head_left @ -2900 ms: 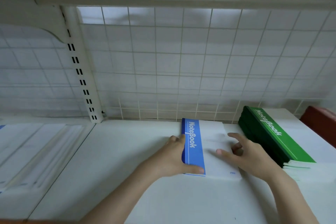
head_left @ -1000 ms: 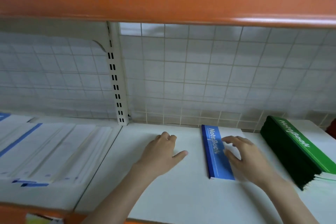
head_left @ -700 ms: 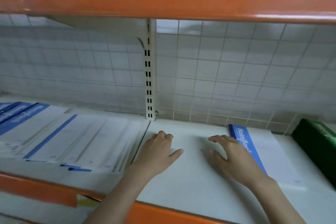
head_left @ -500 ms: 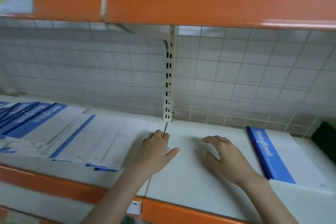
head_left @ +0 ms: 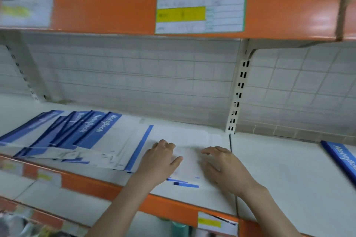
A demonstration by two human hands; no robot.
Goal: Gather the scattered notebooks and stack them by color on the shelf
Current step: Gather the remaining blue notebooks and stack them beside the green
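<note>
So the person is leaning over the white shelf (head_left: 279, 171) with both hands down near its front edge, right by the seam where two shelf boards meet under the slotted upright (head_left: 238, 90). The left hand (head_left: 159, 161) is resting on the rightmost notebook (head_left: 185, 146) of the fanned-out blue notebooks (head_left: 81, 132), knuckles bent a bit and thumb sticking out, but it isn't wrapping around anything, so I'd call it relaxed and just pressing down. The right hand (head_left: 223, 167) is sitting on the same notebook's right side, fingers loosely spread, also gripping nothing as far as I can tell. My guess is they're setting up to slide or square that top one before lifting it, one hand pinning and the other getting to the edge. The fan itself is spreading leftward along the front edge, overlapping like shingles, blue spines angled toward the back wall, which is why it needs gathering at all. Over at the shelf's far right edge a single blue notebook (head_left: 341, 158) is lying flat by itself, well apart from the fan, probably the start of the blue pile. The orange lip (head_left: 107, 13) of the shelf above is carrying a price label (head_left: 200, 11), too blurry to read.
</note>
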